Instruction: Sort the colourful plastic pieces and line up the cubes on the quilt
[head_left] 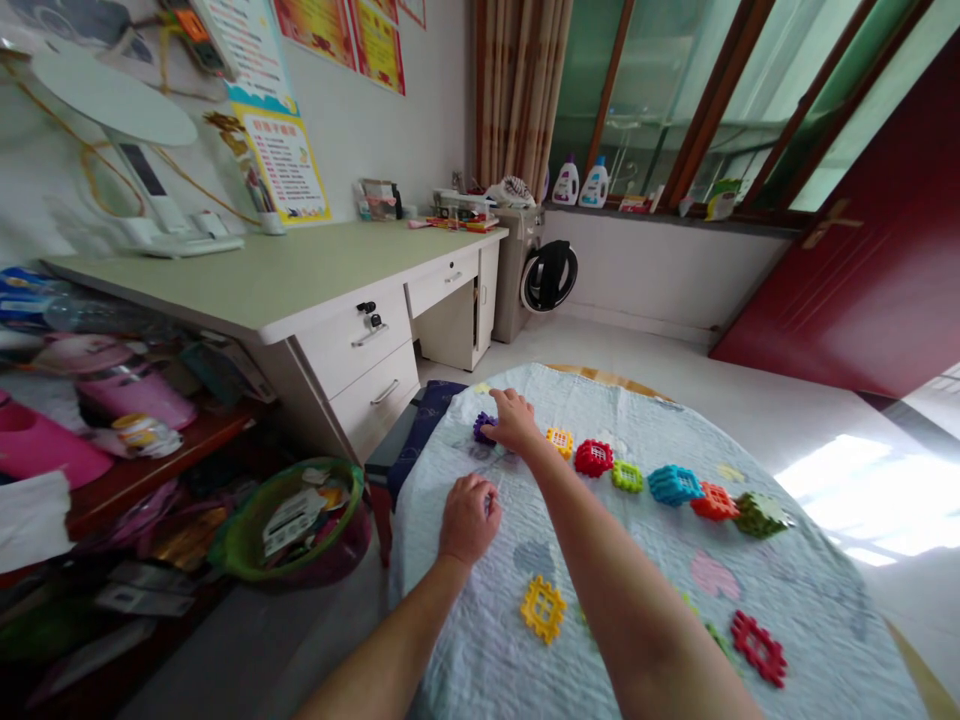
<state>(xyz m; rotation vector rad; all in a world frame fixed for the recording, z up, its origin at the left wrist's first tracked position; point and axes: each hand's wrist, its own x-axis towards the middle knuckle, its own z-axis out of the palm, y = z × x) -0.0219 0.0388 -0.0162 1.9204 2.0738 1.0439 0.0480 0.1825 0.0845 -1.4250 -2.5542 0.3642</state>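
At the far left part of the cloth, my right hand (516, 422) reaches over a small purple toy block (484, 428). Its thumb is at the block's right side while the index finger sticks out above it, apart from the thumb. Nearer to me, my left hand (471, 515) rests on the cloth with fingers curled in and nothing visible in them. Rightward from my right hand runs a row of lattice blocks: yellow (559, 442), red (594, 458), lime (627, 476), blue (675, 485), orange (715, 502) and olive green (761, 514).
Loose flat pieces, one yellow (543, 609) and one red (759, 648), lie on the cloth-covered round table (645, 585); green pieces are partly behind my right forearm. A basket (292, 520) stands left, below a desk (300, 270). A washing machine (517, 270) stands beyond.
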